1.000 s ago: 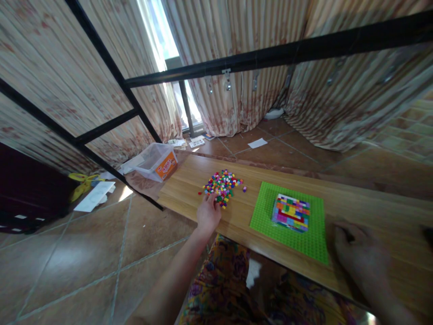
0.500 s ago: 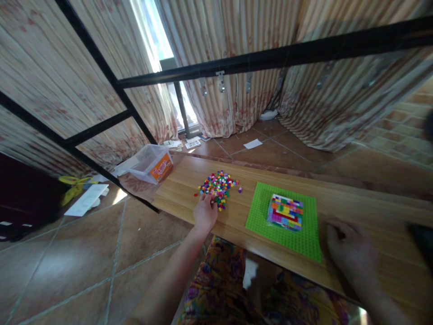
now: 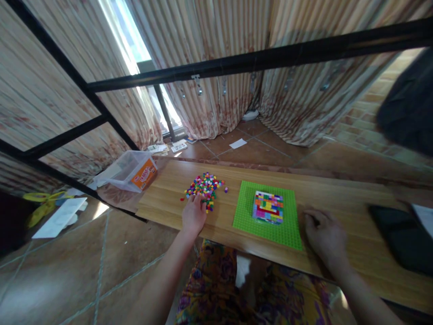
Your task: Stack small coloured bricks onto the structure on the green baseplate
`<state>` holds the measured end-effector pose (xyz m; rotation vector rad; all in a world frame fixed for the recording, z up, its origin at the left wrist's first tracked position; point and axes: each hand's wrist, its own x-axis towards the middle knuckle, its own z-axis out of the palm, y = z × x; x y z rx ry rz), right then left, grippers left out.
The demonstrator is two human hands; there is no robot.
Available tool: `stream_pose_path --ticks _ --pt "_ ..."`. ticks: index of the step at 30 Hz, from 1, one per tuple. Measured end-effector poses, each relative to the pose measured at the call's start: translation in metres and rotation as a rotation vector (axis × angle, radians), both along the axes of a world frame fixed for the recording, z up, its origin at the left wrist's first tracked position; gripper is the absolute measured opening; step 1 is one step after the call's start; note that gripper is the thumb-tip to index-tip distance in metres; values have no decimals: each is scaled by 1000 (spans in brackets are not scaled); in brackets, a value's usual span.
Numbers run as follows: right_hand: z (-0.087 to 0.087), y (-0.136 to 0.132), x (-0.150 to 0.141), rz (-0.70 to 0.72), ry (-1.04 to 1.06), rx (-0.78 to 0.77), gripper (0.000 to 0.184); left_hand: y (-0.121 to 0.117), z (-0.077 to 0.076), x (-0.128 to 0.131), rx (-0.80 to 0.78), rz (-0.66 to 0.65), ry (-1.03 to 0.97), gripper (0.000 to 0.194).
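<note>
My left hand (image 3: 194, 215) reaches into the near edge of a loose pile of small coloured building bricks (image 3: 207, 183). Its fingers are bent and drawn together among the bricks; whatever they pinch is hidden. A square block built of many-coloured bricks (image 3: 268, 206) stands on a green baseplate (image 3: 246, 221), with a red and yellow pattern on its top. To the right of the baseplate, my right hand (image 3: 324, 234) rests on the wooden table with its fingers curled in. I cannot make out anything inside that curl.
A single purple brick (image 3: 226, 190) lies between pile and baseplate. A clear plastic box (image 3: 130, 174) with an orange label stands past the table's left end. On the right lies a dark flat device (image 3: 401, 239). A black metal bar (image 3: 237, 65) crosses above the far side.
The view has swung to the right, bringing the dark device into sight. My left hand stays at the pile with its fingers among the bricks. My right hand keeps its place beside the baseplate.
</note>
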<state>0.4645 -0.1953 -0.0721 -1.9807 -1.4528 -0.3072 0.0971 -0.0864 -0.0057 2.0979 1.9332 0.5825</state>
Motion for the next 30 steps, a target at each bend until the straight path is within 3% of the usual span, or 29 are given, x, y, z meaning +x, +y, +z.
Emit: stream_pose_path --ticks 5,14,22,30 --pt "1 1 -4 -19 36 7 29 -12 5 18 82 -147 -290 13" --pt "2 2 -7 -11 67 11 25 -37 5 87 -72 -313 -602 18" --pt "5 3 -9 -10 93 24 23 -38 12 109 -87 -357 -591 16" --pt "7 3 -10 -12 116 -3 22 -49 17 138 77 -539 -333 12"
